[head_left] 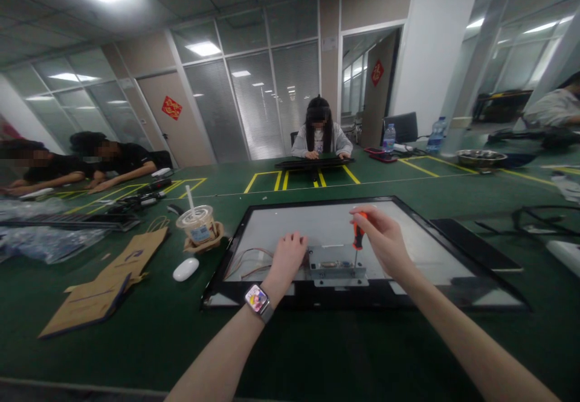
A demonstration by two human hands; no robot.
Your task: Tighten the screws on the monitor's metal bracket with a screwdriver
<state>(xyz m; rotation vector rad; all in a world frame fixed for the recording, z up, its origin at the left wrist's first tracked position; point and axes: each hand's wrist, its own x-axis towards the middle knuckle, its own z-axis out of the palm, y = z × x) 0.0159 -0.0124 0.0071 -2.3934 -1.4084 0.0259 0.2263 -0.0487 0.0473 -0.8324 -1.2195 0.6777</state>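
Observation:
My right hand (383, 236) grips an orange-and-black screwdriver (359, 233), held upright with its shaft down at the right end of a metal bracket (338, 274). The bracket lies on the pale back of a large black-framed display panel (258, 223), flat on the table. My left hand (289, 260), with a watch (257, 299) on its wrist, is curled at the bracket's left end and appears to hold it; the fingertips are partly hidden. Thin wires (247, 260) run on the panel left of this hand.
Left of the panel are a white mouse (185, 269), a drink cup (197, 225) in a carton holder and a paper bag (122, 269). A black flat slab (473, 243) lies to the right. Across the green table (217, 178) a person (321, 136) works on another panel.

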